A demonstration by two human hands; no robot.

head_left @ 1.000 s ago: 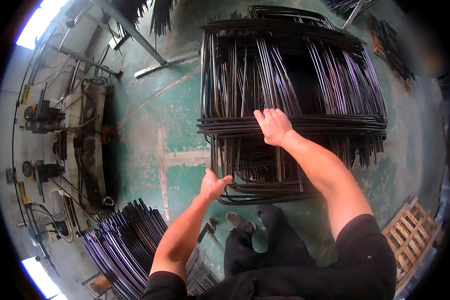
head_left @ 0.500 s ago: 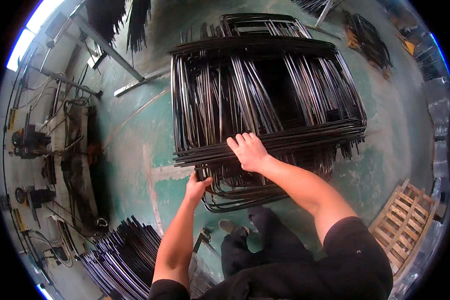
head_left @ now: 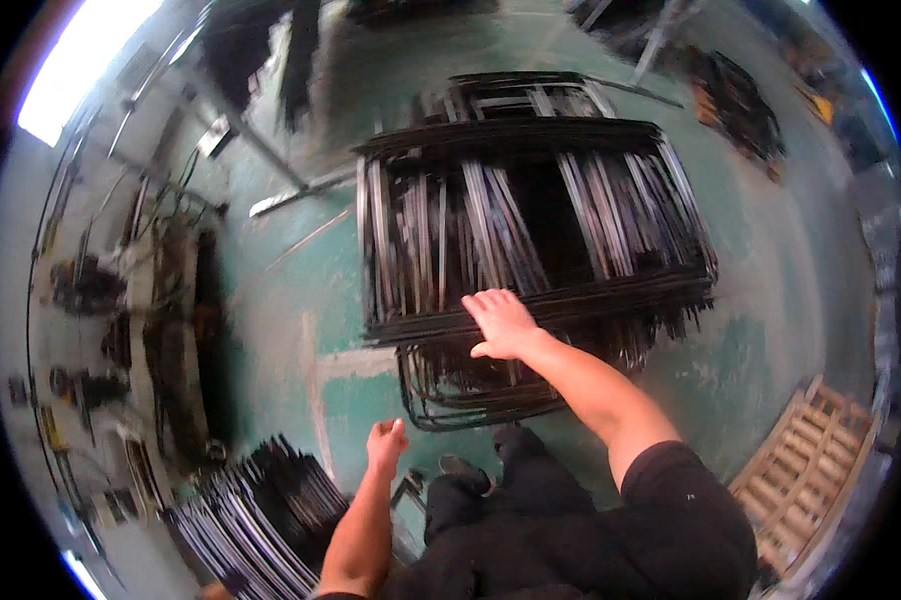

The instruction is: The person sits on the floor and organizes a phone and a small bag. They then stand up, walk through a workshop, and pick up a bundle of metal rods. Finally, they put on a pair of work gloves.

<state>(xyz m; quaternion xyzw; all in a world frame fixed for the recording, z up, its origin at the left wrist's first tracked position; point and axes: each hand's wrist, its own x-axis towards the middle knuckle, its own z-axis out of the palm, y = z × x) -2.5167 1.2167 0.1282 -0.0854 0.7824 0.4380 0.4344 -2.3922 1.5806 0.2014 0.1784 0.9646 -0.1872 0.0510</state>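
A large stack of dark metal tube frames point(head_left: 561, 290), with rounded corners, lies in front of me. On its near edge, over a bundle of thin black rods or tubes, rests my right hand point(head_left: 504, 326). Its fingers are stretched out and the thumb stands apart, so it is open. My left hand point(head_left: 387, 446) is off the stack, over the green floor to the left of my legs. Its fingers are curled in with the thumb up, and nothing shows in them. Motion blurs the picture somewhat.
More dark tubes point(head_left: 261, 520) lie stacked at the lower left. A wooden pallet point(head_left: 801, 470) is at the lower right. Machinery with cables point(head_left: 91, 290) lines the left wall. A metal stand point(head_left: 281, 195) is at the far left, and another dark pile point(head_left: 736, 105) lies at the far right.
My left hand has left the stack's near-left corner and come down toward me. The right hand stays on the near edge, with its thumb now showing. The view has shifted slightly.
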